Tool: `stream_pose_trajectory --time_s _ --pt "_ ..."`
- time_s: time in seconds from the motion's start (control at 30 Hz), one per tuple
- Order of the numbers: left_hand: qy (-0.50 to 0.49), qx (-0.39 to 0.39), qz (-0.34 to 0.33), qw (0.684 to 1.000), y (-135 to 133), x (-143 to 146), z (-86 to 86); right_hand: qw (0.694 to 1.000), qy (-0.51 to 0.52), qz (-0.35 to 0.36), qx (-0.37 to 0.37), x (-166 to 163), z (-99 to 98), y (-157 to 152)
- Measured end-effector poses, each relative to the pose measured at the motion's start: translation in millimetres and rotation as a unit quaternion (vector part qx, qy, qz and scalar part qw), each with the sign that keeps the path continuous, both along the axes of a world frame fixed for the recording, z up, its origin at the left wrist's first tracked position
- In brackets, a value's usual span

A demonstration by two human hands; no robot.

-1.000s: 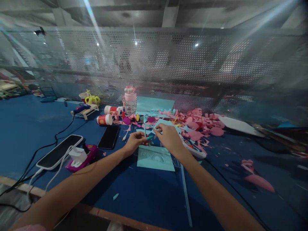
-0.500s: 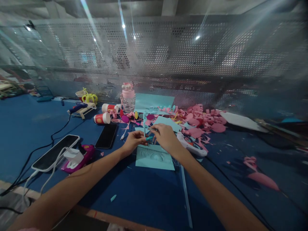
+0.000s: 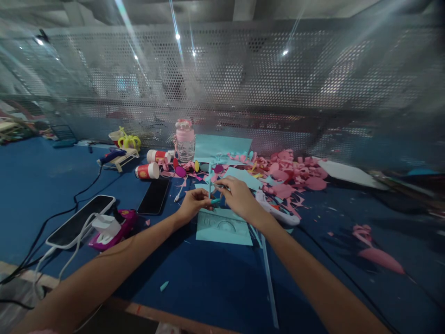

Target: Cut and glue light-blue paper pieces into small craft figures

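My left hand [image 3: 194,204] is closed in a pinch on a thin light-blue strip [image 3: 210,178], which stands upright from the fingertips. A small darker teal piece [image 3: 215,201] shows at the same fingertips. My right hand [image 3: 239,195] is closed just beside the strip, thumb and finger pinched around something small and greyish that I cannot make out. Below both hands lies a light-blue sheet [image 3: 224,228] with round and curved outlines on it. Beside my right wrist rests a white glue gun [image 3: 276,211], partly hidden by the arm.
Pink scraps [image 3: 295,171] are heaped at the back right. A clear bottle [image 3: 185,144] stands behind. To the left lie a black phone [image 3: 153,197], a white-edged phone [image 3: 81,220], paper cups [image 3: 147,171] and a blue glue gun [image 3: 113,155]. A long clear strip [image 3: 269,283] lies in front.
The upright strip has shifted slightly to the right at its top. My right hand has moved very slightly left; my left hand keeps its place and its pinch.
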State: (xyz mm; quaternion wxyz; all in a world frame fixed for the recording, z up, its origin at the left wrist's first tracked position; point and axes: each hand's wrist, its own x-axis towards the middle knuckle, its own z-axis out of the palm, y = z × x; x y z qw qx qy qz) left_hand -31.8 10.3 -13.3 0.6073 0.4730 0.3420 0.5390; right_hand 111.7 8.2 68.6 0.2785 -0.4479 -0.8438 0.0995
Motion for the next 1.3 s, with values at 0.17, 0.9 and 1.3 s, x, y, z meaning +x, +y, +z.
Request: stream_pose_trajectory --time_s 0.17,0.9,1.3 --pt "0.002 -0.002 0.002 1.0 0 0 0.5 1.0 0.009 0.002 -0.012 0 0.1 -1" --pt "-0.018 -0.04 -0.036 0.998 1 -2 -4.5 0.98 0.188 -0.013 -0.065 14 18.2 -9" --pt "-0.008 -0.012 -0.078 0.997 0 -3 -6.3 0.971 0.226 -0.035 -0.07 10 -14.8 17"
